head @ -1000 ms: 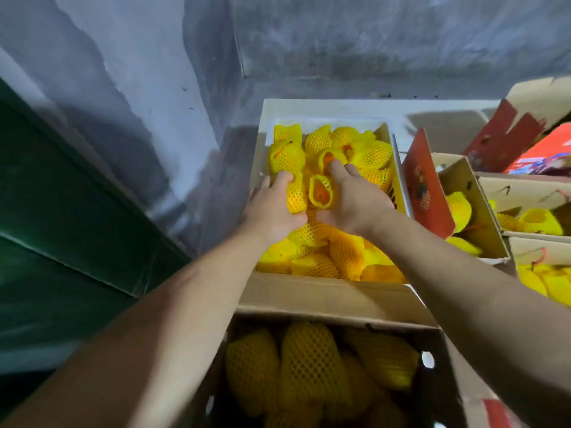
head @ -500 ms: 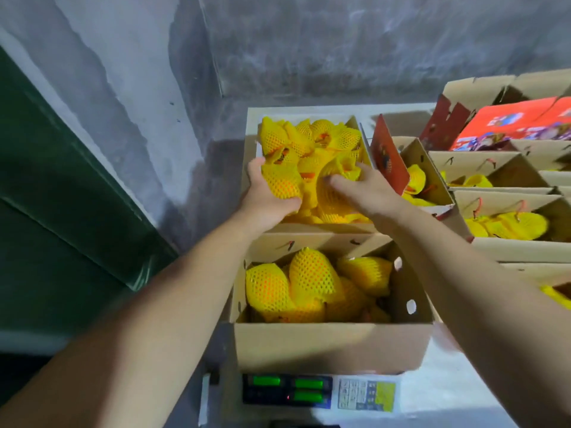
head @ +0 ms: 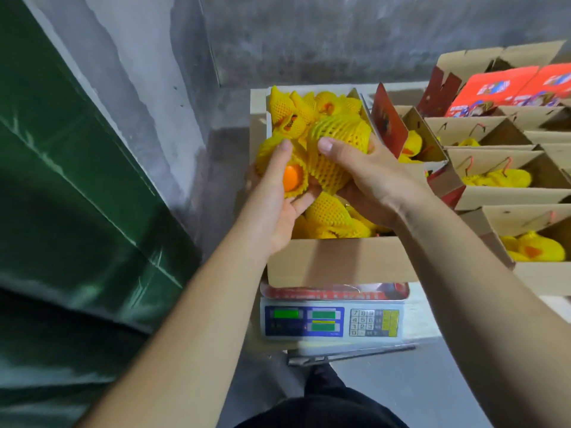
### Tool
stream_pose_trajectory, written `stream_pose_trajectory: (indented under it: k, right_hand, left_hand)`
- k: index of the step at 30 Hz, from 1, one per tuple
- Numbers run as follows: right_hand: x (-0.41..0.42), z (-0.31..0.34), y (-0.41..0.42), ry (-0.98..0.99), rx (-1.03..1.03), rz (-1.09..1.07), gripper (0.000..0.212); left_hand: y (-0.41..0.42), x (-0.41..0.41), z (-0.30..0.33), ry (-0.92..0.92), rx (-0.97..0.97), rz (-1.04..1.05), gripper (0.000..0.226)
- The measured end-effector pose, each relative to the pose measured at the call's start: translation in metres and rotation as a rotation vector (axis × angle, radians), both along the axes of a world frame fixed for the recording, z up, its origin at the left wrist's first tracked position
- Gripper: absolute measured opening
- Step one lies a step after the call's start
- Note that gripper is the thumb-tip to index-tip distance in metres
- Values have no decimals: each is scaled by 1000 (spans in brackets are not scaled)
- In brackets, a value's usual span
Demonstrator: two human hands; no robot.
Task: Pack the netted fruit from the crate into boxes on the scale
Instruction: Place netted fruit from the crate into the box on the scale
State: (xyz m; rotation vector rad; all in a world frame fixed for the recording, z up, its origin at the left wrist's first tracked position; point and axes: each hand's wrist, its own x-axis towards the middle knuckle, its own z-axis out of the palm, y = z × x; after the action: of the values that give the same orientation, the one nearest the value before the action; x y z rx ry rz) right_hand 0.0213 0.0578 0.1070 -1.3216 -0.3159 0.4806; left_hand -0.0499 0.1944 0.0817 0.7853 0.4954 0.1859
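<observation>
Above the box (head: 336,261) on the scale (head: 332,321), the left hand (head: 278,193) grips a netted fruit (head: 292,177); the right hand (head: 367,180) curls its fingers (head: 327,146) around another fruit (head: 336,143).

One head-worn wide-angle view looks steeply down, close over the box (head: 336,261) and scale (head: 332,319).

box (head: 333,264) top open; red flap (head: 387,120) blocks right.
</observation>
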Motion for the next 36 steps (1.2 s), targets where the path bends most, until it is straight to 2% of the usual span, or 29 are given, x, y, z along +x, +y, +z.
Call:
stream_pose_trajectory:
  k: [2, 3, 4, 5, 7, 9, 11, 13, 15, 18, 22, 24, 26, 29, 32, 34, 36]
  right_hand:
    - [-14, -4, -15, 18, 82, 4, 14]
    - [-20, -6, -23, 60, 121, -5, 10]
    - [-26, -8, -32, 106, 135, -28, 15]
    - [-32, -10, -39, 150, 125, -63, 31]
    - [-39, -13, -50, 213, 103, -135, 62]
    - [-45, -14, -61, 219, 135, -228, 60]
    - [-47, -15, -72, 214, 122, -324, 60]
    - [-49, -16, -79, 185, 79, -379, 62]
    - [-54, -19, -80, 151, 76, -350, 57]
    - [-65, -21, -70, 123, 83, -152, 51]
    - [-79, -17, -59, 146, 89, 16, 57]
    - [-88, -14, -59, 104, 79, 99, 56]
    - [-96, -14, -62, 63, 69, 153, 55]
    - [-104, -11, -68, 69, 14, 159, 77]
    - [-109, -6, -73, 66, -27, 228, 92]
    - [-112, -4, -74, 52, -38, 271, 89]
    - [-117, -4, -74, 59, -1, 315, 73]
  left_hand:
    - [-4, -14, -7, 18, 126, 50, 73]
    - [-7, -17, -11, 34, 225, 54, 71]
    - [-11, -18, -10, 40, 295, 45, 71]
    - [-17, -17, -8, 36, 364, 8, 76]
    - [-26, -7, -3, 50, 673, -111, 98]
    - [-30, 2, 6, 106, 1072, -295, 125]
    - [-29, 2, 14, 135, 1309, -406, 129]
    - [-20, -6, 15, 31, 1323, -435, 111]
    - [-16, -22, 13, -84, 1225, -509, 90]
    - [-25, -47, 6, -151, 1119, -607, 68]
    - [-34, -69, 0, -187, 1121, -306, 37]
    - [-35, -79, 1, -179, 1145, -220, 33]
    - [-38, -91, -1, -186, 1130, -181, 39]
    - [-42, -110, -1, -225, 1110, -223, 53]
    - [-47, -128, -7, -268, 1159, -177, 49]
    - [-49, -139, -13, -273, 1135, -57, 43]
    - [-49, -148, -20, -269, 1100, 15, 36]
